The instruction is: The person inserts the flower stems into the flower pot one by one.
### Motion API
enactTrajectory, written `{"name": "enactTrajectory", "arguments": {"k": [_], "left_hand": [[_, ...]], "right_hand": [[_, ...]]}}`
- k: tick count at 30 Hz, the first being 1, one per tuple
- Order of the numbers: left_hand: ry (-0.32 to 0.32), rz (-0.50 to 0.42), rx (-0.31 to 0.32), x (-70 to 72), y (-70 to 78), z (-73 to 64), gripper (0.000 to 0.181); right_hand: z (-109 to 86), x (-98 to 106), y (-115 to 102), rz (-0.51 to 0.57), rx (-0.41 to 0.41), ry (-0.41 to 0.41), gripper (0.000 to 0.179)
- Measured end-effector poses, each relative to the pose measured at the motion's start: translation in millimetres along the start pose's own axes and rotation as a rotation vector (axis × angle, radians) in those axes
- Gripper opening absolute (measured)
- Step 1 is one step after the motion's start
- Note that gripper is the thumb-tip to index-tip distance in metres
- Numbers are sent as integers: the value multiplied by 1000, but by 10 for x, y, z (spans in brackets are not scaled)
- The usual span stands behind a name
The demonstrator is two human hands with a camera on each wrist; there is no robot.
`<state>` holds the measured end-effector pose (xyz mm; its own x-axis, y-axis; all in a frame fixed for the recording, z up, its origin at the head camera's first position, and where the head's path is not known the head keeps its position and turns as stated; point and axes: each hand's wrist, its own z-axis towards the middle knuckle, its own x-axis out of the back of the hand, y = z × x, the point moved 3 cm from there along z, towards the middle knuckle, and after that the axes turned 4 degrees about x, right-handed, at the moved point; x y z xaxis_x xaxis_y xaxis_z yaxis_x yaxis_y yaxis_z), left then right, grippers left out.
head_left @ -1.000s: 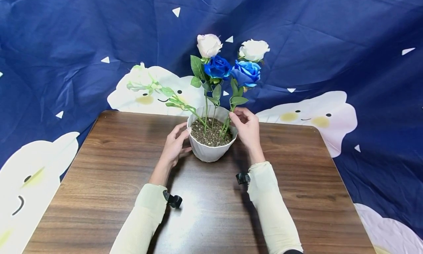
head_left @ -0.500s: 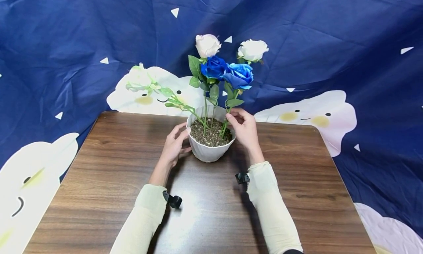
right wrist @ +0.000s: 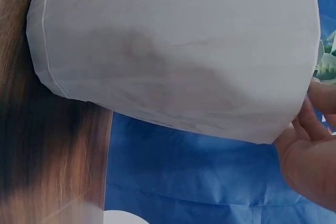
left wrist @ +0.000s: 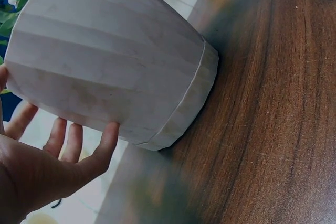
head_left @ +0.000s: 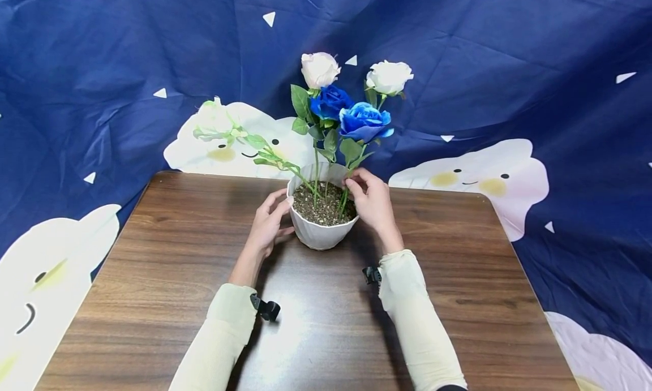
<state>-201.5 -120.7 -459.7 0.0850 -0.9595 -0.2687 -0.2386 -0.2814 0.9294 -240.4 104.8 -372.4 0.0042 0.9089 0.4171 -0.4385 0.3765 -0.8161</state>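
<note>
A white fluted flowerpot (head_left: pixel 320 236) of dark soil (head_left: pixel 320 211) stands on the table, holding several roses. My left hand (head_left: pixel 267 224) holds the pot's left side, thumb on the rim; in the left wrist view its fingers (left wrist: pixel 107 145) lie spread along the wall. Above the pot's right rim, my right hand (head_left: pixel 376 201) pinches the green stem of a light blue rose (head_left: pixel 365 122) between thumb and fingertips. A darker blue rose (head_left: pixel 331 101) and a pale pink rose (head_left: pixel 320 70) rise beside it, with a white rose (head_left: pixel 389 77) behind on the right.
Another white rose (head_left: pixel 214 116) leans far out to the left over the pot's rim. The brown wooden table (head_left: pixel 316 334) ends just behind the pot. A dark blue cloth (head_left: pixel 509 85) with printed clouds hangs behind it.
My right hand has moved a little left, and the light blue rose has shifted left and down, now overlapping the darker one. The left hand stays on the pot.
</note>
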Motion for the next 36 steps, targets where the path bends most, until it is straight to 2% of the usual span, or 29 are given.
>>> {"name": "enactTrajectory", "arguments": {"k": [4, 14, 27, 31, 36], "left_hand": [[0, -3, -4, -2, 4, 1, 46], [-5, 9, -30, 9, -8, 14, 45], [-16, 3, -26, -33, 3, -36, 45], [-25, 9, -27, -66, 16, -29, 46], [-14, 10, -14, -54, 5, -28, 45]], "right_hand": [[3, -2, -23, -174, 38, 2, 8], [10, 0, -38, -293, 65, -4, 9], [-38, 19, -36, -359, 110, 4, 8], [-15, 64, -40, -332, 75, -14, 8], [5, 89, -44, -263, -9, -71, 8]]}}
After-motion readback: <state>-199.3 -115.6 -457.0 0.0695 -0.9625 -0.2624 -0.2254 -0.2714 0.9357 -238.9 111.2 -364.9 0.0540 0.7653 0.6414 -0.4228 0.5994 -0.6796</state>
